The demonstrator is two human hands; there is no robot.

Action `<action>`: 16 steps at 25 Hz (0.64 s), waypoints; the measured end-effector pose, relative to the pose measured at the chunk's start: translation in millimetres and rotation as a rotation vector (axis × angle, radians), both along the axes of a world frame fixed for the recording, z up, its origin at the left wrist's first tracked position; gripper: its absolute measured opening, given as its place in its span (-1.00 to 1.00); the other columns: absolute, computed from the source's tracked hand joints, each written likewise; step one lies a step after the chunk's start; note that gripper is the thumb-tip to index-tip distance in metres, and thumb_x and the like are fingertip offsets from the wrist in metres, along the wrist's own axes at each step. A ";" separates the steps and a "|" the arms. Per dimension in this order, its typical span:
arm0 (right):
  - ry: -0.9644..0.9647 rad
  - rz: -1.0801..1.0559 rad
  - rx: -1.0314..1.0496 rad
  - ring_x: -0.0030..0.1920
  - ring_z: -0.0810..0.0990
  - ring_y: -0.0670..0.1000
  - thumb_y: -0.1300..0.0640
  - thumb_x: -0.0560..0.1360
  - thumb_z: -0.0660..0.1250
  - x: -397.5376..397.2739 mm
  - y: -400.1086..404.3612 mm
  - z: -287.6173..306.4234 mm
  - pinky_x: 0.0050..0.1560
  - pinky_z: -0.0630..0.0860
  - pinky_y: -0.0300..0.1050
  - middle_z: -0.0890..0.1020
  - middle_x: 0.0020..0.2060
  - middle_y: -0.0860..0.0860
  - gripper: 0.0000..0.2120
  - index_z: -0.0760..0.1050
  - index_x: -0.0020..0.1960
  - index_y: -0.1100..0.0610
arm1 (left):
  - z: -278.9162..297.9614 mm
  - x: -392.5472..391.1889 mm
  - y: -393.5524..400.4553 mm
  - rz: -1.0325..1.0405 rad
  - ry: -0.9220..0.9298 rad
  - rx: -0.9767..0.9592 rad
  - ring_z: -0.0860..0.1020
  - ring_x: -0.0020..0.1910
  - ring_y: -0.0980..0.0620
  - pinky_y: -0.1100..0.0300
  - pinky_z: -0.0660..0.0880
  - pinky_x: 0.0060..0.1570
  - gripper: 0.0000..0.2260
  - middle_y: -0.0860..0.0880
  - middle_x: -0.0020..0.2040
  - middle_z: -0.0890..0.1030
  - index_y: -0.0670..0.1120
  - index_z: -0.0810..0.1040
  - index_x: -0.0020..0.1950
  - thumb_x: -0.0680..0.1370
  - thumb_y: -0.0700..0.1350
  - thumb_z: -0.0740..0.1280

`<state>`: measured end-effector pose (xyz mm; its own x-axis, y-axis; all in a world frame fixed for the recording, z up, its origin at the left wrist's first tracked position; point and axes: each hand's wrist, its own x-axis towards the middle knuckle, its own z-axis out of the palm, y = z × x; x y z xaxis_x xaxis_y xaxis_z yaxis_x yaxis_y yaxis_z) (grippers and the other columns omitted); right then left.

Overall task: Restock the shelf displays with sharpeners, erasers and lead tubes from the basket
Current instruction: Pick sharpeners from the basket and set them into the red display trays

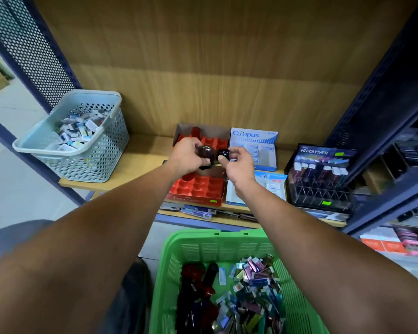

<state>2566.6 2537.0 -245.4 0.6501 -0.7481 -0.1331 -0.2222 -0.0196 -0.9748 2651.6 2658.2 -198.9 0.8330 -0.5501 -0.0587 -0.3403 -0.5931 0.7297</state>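
Above the red cardboard display tray with round moulded pockets (198, 186), both hands meet over the wooden shelf (140, 162). The left hand (187, 154) curls its fingers round a dark red, rounded translucent sharpener (203, 150), holding it over the middle of the tray. The right hand (238, 162) pinches a black rounded sharpener (223, 154) between thumb and fingertips, just beside the red one; the two look as if they touch, though blur makes that hard to tell. A further dark piece shows under the left hand, too hidden to name.

At the back of the tray one red sharpener (195, 131) stands in a pocket; most other pockets show bare. Right of the tray stands a blue-and-white Campus cardboard box (253, 141), and in front of it a second, lower white-and-blue box (273, 186). Further right is a black Hi-Polymer display rack with clear dividers (321, 177) holding a row of lead tubes near its top.

On the left end of the shelf sits a pale blue-grey perforated plastic basket (94, 155) full of small boxed erasers. Nearest the camera, below the arms, a green plastic basket (176, 256) holds dark red and black sharpeners on its left side and many coloured lead tubes and small packets on its right.
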 end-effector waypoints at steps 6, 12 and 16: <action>0.183 0.013 -0.321 0.04 0.63 0.09 0.16 0.44 0.48 61.3 -38.5 1.3 0.12 0.53 -0.05 0.69 0.00 0.03 -0.74 0.61 0.13 0.10 | -1.3 57.6 -41.1 -0.024 -0.099 0.125 0.61 0.09 -0.08 0.22 0.41 -0.09 -0.65 -0.10 0.05 0.66 -0.17 0.62 0.12 0.40 -0.08 0.56; 0.339 0.081 -0.490 0.06 0.62 0.07 0.14 0.46 0.45 105.0 -75.3 -15.1 0.04 0.54 -0.04 0.68 0.03 -0.03 -0.76 0.55 0.11 0.04 | -31.4 102.8 -67.3 -0.030 -0.151 0.066 0.59 0.14 -0.09 0.31 0.34 -0.03 -0.65 -0.14 0.12 0.66 -0.17 0.64 0.16 0.41 -0.14 0.56; 0.361 0.076 -0.621 0.04 0.62 0.12 0.14 0.49 0.44 118.5 -89.9 -22.3 -0.03 0.53 -0.04 0.68 0.01 0.03 -0.77 0.54 0.13 0.05 | -52.7 118.6 -72.6 0.015 -0.091 0.012 0.57 0.16 -0.04 0.26 0.40 0.09 -0.62 -0.09 0.14 0.65 -0.13 0.62 0.20 0.42 -0.11 0.56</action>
